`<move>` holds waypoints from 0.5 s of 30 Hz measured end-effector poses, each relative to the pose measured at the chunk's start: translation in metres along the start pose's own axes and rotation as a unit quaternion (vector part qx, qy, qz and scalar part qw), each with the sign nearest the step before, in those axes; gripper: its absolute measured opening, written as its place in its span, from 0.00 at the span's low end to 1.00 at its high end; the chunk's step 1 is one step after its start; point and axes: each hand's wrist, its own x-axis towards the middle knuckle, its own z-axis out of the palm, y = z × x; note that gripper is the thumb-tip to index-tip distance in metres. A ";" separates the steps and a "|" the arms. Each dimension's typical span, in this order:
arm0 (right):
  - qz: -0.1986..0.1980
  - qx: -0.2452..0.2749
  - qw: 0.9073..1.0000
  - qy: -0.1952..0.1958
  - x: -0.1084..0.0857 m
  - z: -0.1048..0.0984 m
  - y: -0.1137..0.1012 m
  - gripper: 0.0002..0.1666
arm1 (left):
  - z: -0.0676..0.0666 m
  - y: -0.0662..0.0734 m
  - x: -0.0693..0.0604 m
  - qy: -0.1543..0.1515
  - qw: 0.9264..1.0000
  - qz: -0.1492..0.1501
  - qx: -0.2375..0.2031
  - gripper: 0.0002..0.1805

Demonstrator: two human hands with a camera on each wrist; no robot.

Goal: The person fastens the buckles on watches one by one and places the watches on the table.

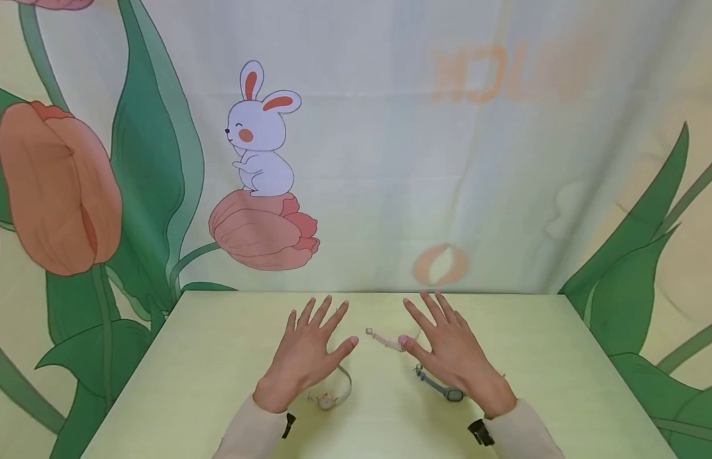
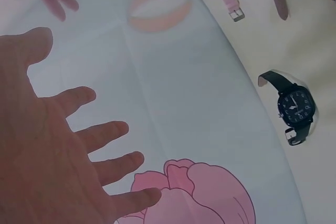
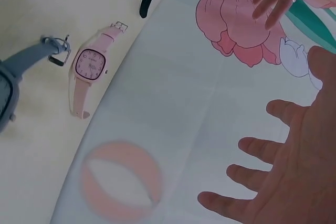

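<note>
Both hands hover over the table, palms down with fingers spread, holding nothing. Under the left hand (image 1: 306, 354), near its wrist, lies a rose-gold watch (image 1: 326, 401) with a curved strap. A black watch (image 2: 297, 105) with a square face shows in the left wrist view; in the head view the left hand mostly hides it. The right hand (image 1: 456, 357) is above a grey-blue watch (image 1: 454, 395), covering part of it. Close to the right thumb is a pink watch (image 1: 383, 338), whose square dial appears fully in the right wrist view.
The pale yellow-green table (image 1: 178, 382) ends at a straight back edge. Behind it hangs a curtain (image 1: 367, 159) printed with tulips and a white rabbit. Light sleeves (image 1: 249, 430) cover the forearms, with a dark strap (image 1: 480, 432) at the right wrist.
</note>
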 end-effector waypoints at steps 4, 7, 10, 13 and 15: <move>0.004 0.009 1.000 0.012 0.000 0.006 0.001 0.39 | -0.001 -0.003 -0.002 0.003 1.000 0.002 -0.015 0.37; 0.005 0.024 1.000 0.014 0.000 0.011 -0.001 0.38 | -0.002 -0.007 -0.004 0.005 1.000 0.005 -0.025 0.38; 0.006 0.051 0.999 0.015 0.000 0.016 -0.006 0.37 | -0.002 -0.012 -0.008 0.007 0.999 0.008 -0.041 0.38; 0.002 0.080 0.997 0.017 0.000 0.021 -0.012 0.36 | -0.001 -0.017 -0.013 0.018 0.998 0.009 -0.064 0.38; 0.003 0.099 0.995 0.016 0.000 0.025 -0.015 0.35 | 0.000 -0.021 -0.015 0.029 0.996 0.010 -0.079 0.36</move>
